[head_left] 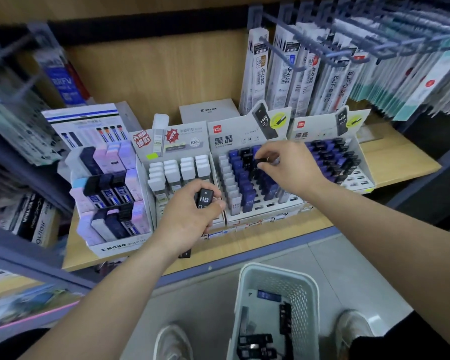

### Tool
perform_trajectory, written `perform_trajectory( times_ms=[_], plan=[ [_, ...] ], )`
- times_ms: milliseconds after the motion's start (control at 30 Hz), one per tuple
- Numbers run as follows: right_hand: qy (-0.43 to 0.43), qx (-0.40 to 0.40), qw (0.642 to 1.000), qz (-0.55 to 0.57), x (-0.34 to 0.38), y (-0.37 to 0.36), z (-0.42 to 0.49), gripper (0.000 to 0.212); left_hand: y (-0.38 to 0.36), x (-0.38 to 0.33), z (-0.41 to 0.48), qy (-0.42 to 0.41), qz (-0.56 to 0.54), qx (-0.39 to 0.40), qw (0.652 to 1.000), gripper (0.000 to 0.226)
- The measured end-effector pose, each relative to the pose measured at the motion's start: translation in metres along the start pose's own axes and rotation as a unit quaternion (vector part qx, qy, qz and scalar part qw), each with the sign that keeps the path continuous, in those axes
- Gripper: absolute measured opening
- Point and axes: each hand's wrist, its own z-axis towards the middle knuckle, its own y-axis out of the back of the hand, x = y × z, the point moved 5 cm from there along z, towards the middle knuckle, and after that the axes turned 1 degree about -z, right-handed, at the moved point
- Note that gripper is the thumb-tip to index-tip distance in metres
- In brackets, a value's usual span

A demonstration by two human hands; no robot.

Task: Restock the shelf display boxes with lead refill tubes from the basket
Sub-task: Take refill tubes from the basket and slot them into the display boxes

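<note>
Right grip: thumb and forefinger pinch a small black tube over the back rows of the middle display box, which stands along the front edge of the shelf. Only the tube's dark end shows to the left of the fingers, so its long axis cannot be told with certainty. The slots lie directly below this grip and toward the shelf's front edge. The rear rows look filled with blue and black tubes, and open slots show in the front rows. Judgement: the coming move turns on bringing the tube upright, long axis in line with a vacant slot, before lowering it. Left grip: fingers are curled round a second tube marked HB, cap end toward the shelf's back, held before the neighbouring box of white tubes, just left of the target box. The right grip is nearer the slots. The basket sits on the floor below the shelf's front edge, with spare tubes inside.
</note>
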Motion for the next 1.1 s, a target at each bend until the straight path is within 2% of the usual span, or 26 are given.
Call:
perform_trajectory(
  times_ms=[500, 633, 833, 967, 1100],
  plan=[
    [0.047, 0.013, 0.994, -0.093, -0.003, -0.018, 0.014, 0.019, 0.009, 0.001, 0.0, 0.004, -0.004, -0.005, 1.0, 0.01],
    [0.076, -0.008, 0.989, -0.126, 0.004, -0.023, 0.013, 0.019, 0.009, 0.0, 0.002, 0.003, -0.011, -0.006, 1.0, 0.011],
    [0.035, -0.053, 0.998, -0.012, 0.021, -0.009, 0.001, 0.013, 0.008, -0.003, 0.007, 0.007, -0.049, -0.013, 0.999, 0.018],
    [0.003, 0.026, 0.98, 0.199, 0.055, -0.007, -0.029, 0.006, -0.003, -0.011, 0.007, -0.013, -0.062, 0.015, 0.998, 0.029],
    [-0.022, 0.094, 0.957, 0.274, 0.063, -0.004, -0.044, 0.005, -0.028, -0.027, -0.001, -0.017, -0.067, 0.069, 0.995, 0.036]
  ],
)
